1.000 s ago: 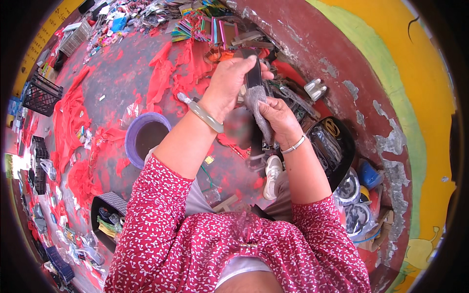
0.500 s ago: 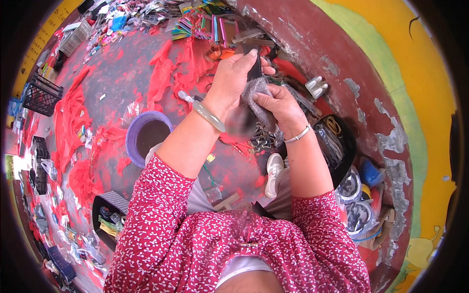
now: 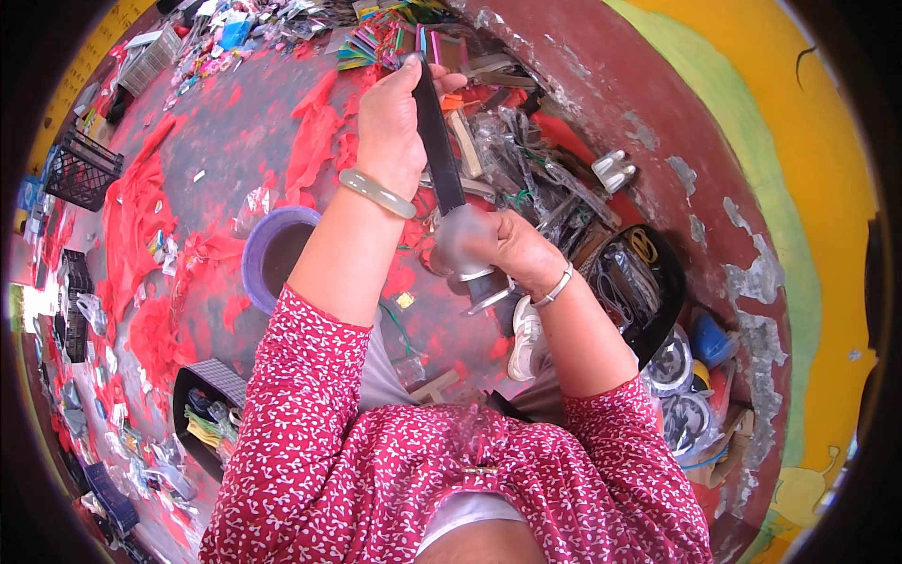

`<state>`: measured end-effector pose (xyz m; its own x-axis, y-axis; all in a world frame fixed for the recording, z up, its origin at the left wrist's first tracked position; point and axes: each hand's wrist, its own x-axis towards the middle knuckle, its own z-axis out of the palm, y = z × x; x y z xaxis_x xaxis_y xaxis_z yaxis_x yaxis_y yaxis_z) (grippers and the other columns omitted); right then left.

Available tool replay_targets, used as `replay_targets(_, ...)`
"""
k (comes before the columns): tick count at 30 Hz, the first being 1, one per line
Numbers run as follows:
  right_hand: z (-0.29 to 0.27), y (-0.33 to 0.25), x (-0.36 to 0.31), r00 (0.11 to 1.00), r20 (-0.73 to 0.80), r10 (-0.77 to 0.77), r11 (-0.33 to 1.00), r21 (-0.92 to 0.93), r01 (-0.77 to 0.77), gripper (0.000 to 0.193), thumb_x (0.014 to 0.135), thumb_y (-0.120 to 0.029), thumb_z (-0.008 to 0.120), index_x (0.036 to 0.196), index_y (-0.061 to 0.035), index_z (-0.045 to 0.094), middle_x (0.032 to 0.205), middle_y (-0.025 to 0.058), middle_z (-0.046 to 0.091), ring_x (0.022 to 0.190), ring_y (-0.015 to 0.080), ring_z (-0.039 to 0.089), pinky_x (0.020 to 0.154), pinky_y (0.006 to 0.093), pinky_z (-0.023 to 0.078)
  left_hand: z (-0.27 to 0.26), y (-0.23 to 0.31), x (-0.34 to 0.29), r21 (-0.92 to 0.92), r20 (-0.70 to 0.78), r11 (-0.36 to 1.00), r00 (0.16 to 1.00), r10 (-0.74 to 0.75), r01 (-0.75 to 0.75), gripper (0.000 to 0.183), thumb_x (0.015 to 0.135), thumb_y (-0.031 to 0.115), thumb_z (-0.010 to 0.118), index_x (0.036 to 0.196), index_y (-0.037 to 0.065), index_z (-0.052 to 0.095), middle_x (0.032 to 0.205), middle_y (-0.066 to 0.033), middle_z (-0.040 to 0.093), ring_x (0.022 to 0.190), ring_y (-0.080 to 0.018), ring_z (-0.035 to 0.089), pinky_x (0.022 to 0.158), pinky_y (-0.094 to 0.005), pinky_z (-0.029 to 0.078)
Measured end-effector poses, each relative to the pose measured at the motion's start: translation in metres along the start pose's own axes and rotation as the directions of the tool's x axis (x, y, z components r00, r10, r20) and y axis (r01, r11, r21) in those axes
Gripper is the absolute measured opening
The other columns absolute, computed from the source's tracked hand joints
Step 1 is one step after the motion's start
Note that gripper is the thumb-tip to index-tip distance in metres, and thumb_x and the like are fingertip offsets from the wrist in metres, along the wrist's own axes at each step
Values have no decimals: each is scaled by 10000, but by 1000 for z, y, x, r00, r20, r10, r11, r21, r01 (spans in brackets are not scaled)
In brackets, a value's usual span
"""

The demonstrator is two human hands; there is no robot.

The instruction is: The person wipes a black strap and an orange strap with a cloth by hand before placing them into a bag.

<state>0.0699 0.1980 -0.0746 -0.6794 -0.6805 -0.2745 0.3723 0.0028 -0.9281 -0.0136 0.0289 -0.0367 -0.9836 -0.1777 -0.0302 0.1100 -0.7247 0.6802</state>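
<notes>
A black belt (image 3: 438, 141) is stretched between my two hands, running down from the far one to the near one. My left hand (image 3: 390, 122) is closed round its upper end, with the thumb on top. Lower and to the right, my right hand (image 3: 528, 252) grips the belt near its other end; a blur covers part of the fingertips there. Below that hand hangs a silvery metal piece (image 3: 490, 301) that looks like a buckle. The grey cloth seen before does not show now.
A purple bucket (image 3: 252, 268) of dark liquid stands left of my left forearm. Plastic-wrapped straps (image 3: 554, 179) lie beyond my right hand, beside a black tub (image 3: 669, 282). Red cloth (image 3: 132, 226) covers floor at left, near a black crate (image 3: 85, 174). A peeling wall (image 3: 695, 179) curves along the right.
My left hand has moved up and left, my right hand down, drawing the belt out between them. The grey cloth in my right hand has gone from sight, and the metal piece has appeared.
</notes>
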Motion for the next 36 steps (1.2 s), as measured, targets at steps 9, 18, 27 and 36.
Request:
replay_targets(9, -4, -8, -10, 994, 91, -60, 996, 72, 54, 192, 838, -61, 544, 1019, -6, 578, 869, 47, 624, 737, 117, 591, 653, 239, 485, -6, 0, 12, -11, -17, 999, 999, 45, -46, 304, 920, 269, 439, 847, -1, 561, 886, -180, 636, 746, -205, 587, 660, -300, 443)
replay_targets(18, -30, -13, 2, 847, -495, -195, 922, 201, 330, 267, 920, -215, 460, 899, 11, 600, 752, 57, 624, 611, 125, 585, 571, 249, 480, 3, -52, -24, 299, 337, 797, 724, -602, 524, 418, 872, 436, 508, 990, 41, 576, 920, -62, 621, 831, -156, 590, 766, -320, 475)
replay_targets(27, -35, -35, -11, 840, -539, -63, 916, 303, 262, 358, 947, -292, 383, 1032, 0, 573, 879, 76, 622, 757, 149, 586, 657, 308, 492, 15, -47, -37, 40, 285, 889, 847, -449, 457, 344, 923, 272, 406, 1035, -19, 551, 1003, -131, 605, 929, -231, 581, 873, -364, 447)
replay_targets(36, -55, -33, -11, 791, -578, -200, 862, 280, 422, 332, 941, -285, 414, 1052, -4, 553, 875, 76, 611, 759, 162, 592, 648, 290, 502, 3, -28, -23, -34, 281, 962, 926, -252, 272, 252, 899, 290, 488, 900, 42, 534, 739, -78, 581, 678, -183, 577, 634, -305, 497)
